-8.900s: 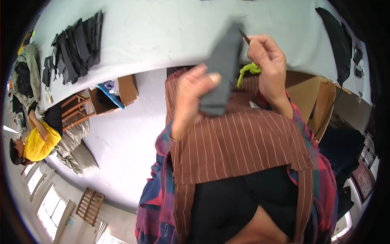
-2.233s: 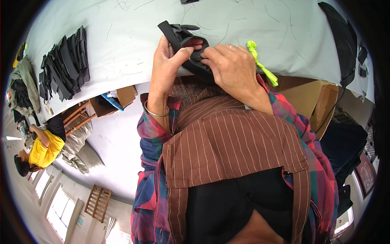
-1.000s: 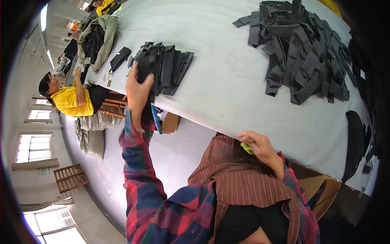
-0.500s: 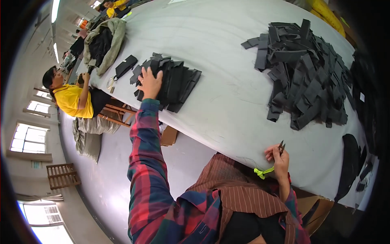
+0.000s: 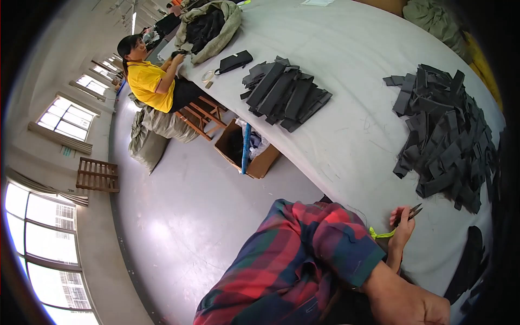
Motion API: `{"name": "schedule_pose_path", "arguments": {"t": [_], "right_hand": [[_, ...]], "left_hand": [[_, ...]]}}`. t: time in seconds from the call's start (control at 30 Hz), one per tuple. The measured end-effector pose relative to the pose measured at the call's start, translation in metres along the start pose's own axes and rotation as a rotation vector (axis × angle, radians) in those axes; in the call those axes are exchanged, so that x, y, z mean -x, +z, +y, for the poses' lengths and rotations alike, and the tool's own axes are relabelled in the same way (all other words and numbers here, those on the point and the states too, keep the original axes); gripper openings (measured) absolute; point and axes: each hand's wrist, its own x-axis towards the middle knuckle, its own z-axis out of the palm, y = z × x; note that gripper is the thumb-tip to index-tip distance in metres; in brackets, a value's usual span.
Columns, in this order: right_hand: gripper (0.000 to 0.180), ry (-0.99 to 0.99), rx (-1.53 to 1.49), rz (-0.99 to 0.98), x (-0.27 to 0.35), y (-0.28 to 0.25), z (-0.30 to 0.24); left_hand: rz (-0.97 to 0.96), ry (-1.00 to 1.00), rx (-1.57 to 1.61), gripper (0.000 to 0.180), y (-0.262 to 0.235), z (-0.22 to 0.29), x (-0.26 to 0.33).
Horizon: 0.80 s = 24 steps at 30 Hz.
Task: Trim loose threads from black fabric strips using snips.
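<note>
The right hand [image 5: 402,227] has its grip closed on small snips [image 5: 413,211], tips seemingly pointing up-right toward the table [image 5: 357,130].

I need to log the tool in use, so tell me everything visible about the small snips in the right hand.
The snips are small and dark, with two thin blades that look like metal, slightly parted, pointing up and right. The right hand pinches them at the white table's near edge, its fingers hiding the handle. A yellow-green cord trails left from the hand. The blade tips touch no fabric.
</note>
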Motion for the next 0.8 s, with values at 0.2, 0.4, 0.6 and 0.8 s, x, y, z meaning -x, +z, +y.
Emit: {"name": "schedule_pose_path", "arguments": {"t": [0.2, 0.4, 0.6, 0.8], "right_hand": [[0.029, -0.053, -0.022, -0.089, 0.003, 0.011, -0.005], [0.029, -0.134, -0.012, -0.11, 0.006, -0.012, 0.001], [0.029, -0.171, 0.06, -0.115, 0.01, -0.011, 0.008], [0.029, -0.171, 0.093, -0.158, 0.009, 0.001, 0.008]], "left_hand": [[0.092, 0.022, -0.088, 0.036, -0.033, -0.119, -0.025], [0.123, -0.005, -0.108, 0.035, -0.06, -0.158, -0.042], [0.137, -0.001, -0.11, 0.034, -0.061, -0.139, -0.043], [0.162, 0.046, -0.136, 0.033, -0.104, -0.262, -0.078]]}}
